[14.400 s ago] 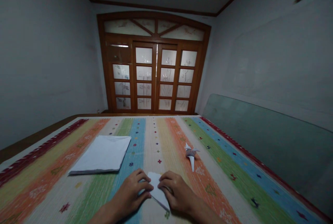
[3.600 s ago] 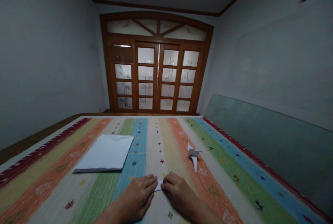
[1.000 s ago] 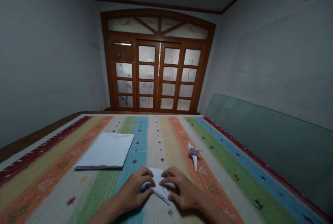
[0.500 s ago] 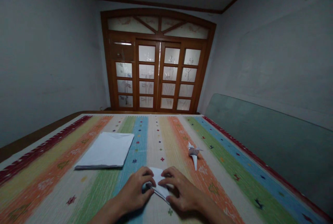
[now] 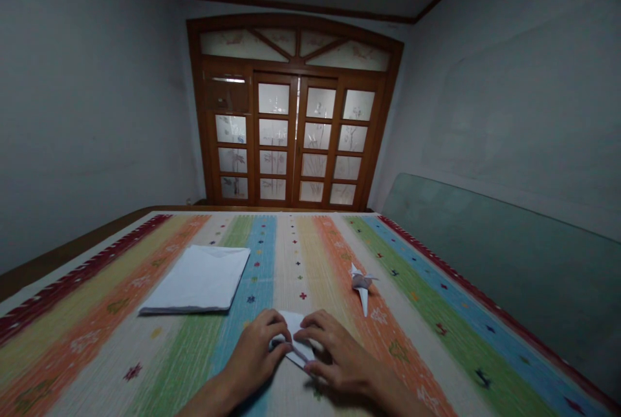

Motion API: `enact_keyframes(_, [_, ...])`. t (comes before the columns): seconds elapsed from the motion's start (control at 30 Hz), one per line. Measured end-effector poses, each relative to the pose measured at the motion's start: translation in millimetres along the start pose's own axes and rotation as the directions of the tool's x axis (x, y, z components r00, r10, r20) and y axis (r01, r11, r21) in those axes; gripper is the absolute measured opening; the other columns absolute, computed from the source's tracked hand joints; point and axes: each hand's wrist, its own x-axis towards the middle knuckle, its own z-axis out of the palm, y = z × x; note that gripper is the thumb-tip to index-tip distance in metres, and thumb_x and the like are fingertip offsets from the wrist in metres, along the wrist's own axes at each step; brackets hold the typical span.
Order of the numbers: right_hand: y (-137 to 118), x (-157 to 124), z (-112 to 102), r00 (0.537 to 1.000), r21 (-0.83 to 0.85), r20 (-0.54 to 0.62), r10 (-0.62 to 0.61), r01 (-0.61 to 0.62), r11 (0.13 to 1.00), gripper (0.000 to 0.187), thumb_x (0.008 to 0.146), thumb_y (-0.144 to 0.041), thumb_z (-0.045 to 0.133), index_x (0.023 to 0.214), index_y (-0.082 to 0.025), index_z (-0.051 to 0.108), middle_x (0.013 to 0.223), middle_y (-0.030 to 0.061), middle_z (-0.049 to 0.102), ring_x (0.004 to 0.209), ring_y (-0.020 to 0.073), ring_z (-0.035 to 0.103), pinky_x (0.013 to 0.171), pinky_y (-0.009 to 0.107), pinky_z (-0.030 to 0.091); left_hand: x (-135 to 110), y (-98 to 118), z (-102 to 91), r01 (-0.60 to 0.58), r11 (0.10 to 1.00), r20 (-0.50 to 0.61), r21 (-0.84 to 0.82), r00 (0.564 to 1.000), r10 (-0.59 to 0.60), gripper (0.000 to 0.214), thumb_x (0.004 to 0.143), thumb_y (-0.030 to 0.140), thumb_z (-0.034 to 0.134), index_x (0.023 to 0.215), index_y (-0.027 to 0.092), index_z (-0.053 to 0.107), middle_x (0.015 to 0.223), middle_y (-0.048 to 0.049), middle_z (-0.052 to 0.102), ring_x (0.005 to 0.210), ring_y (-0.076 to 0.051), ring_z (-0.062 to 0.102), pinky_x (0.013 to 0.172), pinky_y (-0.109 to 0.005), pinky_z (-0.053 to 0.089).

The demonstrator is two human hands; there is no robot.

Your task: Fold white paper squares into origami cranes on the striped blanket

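Between my two hands, close to the near side of the table, is a small folded piece of white paper [image 5: 294, 322]. My left hand [image 5: 262, 347] has its fingers curled on the paper's left side, thumb and fingertips near its middle. From the right, my right hand [image 5: 334, 349] grips the other side, with the thumb at the lower edge and the fingers on top. Parts of the paper are hidden under the fingers. Ahead and to the right lies a small white folded-paper figure [image 5: 361, 282] with pointed ends, apart from both hands.
A stack of white square paper sheets [image 5: 198, 279] lies to the left on the striped tablecloth [image 5: 194, 359]. A pale green panel [image 5: 485, 229] stands along the table's right side. Wooden doors with glass panes [image 5: 295, 139] are beyond the far edge.
My left hand has shifted slightly, its thumb now higher on the paper. My right thumb has moved a little left along the lower edge. The stack and the folded figure stay put.
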Motion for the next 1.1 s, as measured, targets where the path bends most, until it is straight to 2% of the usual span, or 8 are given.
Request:
enact_keyframes(0.2, [8.3, 3.1, 7.3, 0.995, 0.097, -0.090, -0.029, 0.038, 0.995, 0.026, 0.091, -0.030, 0.067, 0.116, -0.022, 0.069, 0.114, 0.0086, 0.063, 0.108, 0.0247, 0.058, 0.097, 0.039, 0.046, -1.3, -10.1, 2.0, -0.017, 0.993, -0.041, -0.114, 0.999, 0.012, 0.012, 0.096, 0.024, 0.055, 0.088, 0.022, 0.063, 0.090, -0.0041, 0.070, 0.086, -0.023, 0.065, 0.076, -0.030, 0.046])
enact_keyframes(0.37, [12.5, 8.0, 18.6, 0.963, 0.091, -0.254, 0.093, -0.072, 0.993, 0.005, 0.086, -0.016, 0.067, 0.088, -0.017, 0.071, 0.095, 0.0070, 0.067, 0.093, 0.0224, 0.062, 0.085, 0.033, 0.047, -1.6, -7.2, 3.7, -0.007, 0.982, -0.036, -0.188, 0.999, 0.001, 0.017, 0.099, 0.028, 0.048, 0.086, 0.021, 0.058, 0.085, -0.0031, 0.071, 0.080, -0.021, 0.065, 0.073, -0.029, 0.047])
enact_keyframes(0.47, [14.4, 10.7, 23.3, 0.938, 0.107, -0.301, 0.174, -0.148, 0.983, 0.007, 0.087, -0.015, 0.065, 0.089, -0.018, 0.071, 0.090, 0.0059, 0.069, 0.088, 0.0223, 0.063, 0.081, 0.033, 0.047, -1.6, -8.3, 5.7, -0.032, 0.973, -0.047, -0.226, 0.999, 0.022, 0.009, 0.094, 0.019, 0.051, 0.097, 0.022, 0.059, 0.091, -0.0033, 0.073, 0.086, -0.022, 0.068, 0.079, -0.029, 0.049])
enact_keyframes(0.57, [16.6, 13.3, 28.3, 0.917, 0.148, -0.323, 0.233, -0.194, 0.970, 0.028, 0.084, -0.010, 0.062, 0.110, -0.020, 0.067, 0.087, 0.0035, 0.069, 0.083, 0.0216, 0.064, 0.080, 0.033, 0.048, -2.2, -14.5, 9.7, -0.038, 0.968, -0.084, -0.249, 0.996, 0.017, 0.042, 0.088, 0.011, 0.053, 0.128, 0.024, 0.052, 0.106, -0.0060, 0.074, 0.097, -0.023, 0.069, 0.089, -0.035, 0.052])
enact_keyframes(0.63, [17.8, 14.4, 32.5, 0.905, 0.151, -0.350, 0.241, -0.199, 0.968, 0.039, 0.082, -0.006, 0.061, 0.118, -0.020, 0.063, 0.086, 0.0026, 0.068, 0.082, 0.0214, 0.064, 0.080, 0.033, 0.049, -2.9, -18.0, 12.0, -0.048, 0.978, -0.121, -0.204, 0.992, 0.023, 0.052, 0.086, 0.009, 0.053, 0.136, 0.024, 0.048, 0.117, -0.0095, 0.071, 0.105, -0.025, 0.067, 0.095, -0.039, 0.051])
enact_keyframes(0.8, [16.7, 13.2, 39.5, 0.879, 0.010, -0.433, 0.198, -0.215, 0.977, 0.027, 0.081, -0.008, 0.066, 0.105, -0.021, 0.069, 0.103, 0.0081, 0.065, 0.101, 0.0267, 0.061, 0.091, 0.039, 0.048, -5.0, -13.2, 10.0, -0.076, 0.997, -0.115, 0.004, 0.990, 0.076, 0.017, 0.090, 0.016, 0.060, 0.102, 0.024, 0.070, 0.110, -0.0089, 0.067, 0.109, -0.029, 0.060, 0.098, -0.045, 0.049])
enact_keyframes(0.93, [12.4, 12.3, 37.4, 0.882, -0.005, -0.411, 0.229, -0.253, 0.967, 0.023, 0.075, -0.012, 0.077, 0.096, -0.020, 0.073, 0.102, 0.0080, 0.063, 0.101, 0.0276, 0.060, 0.092, 0.040, 0.047, -6.0, -6.7, 7.7, -0.053, 0.997, -0.091, 0.054, 0.994, 0.058, 0.027, 0.083, 0.014, 0.072, 0.107, 0.025, 0.070, 0.112, -0.0075, 0.066, 0.111, -0.030, 0.058, 0.097, -0.045, 0.048])
enact_keyframes(1.1, [8.9, 15.1, 33.9, 0.875, 0.056, -0.391, 0.284, -0.286, 0.957, 0.022, 0.072, -0.008, 0.079, 0.090, -0.018, 0.073, 0.100, 0.0081, 0.064, 0.100, 0.0273, 0.060, 0.091, 0.039, 0.046, -5.9, -9.3, 11.0, -0.054, 0.998, -0.068, -0.019, 0.996, 0.052, 0.032, 0.086, 0.014, 0.068, 0.115, 0.026, 0.067, 0.114, -0.0064, 0.067, 0.110, -0.028, 0.059, 0.099, -0.042, 0.047])
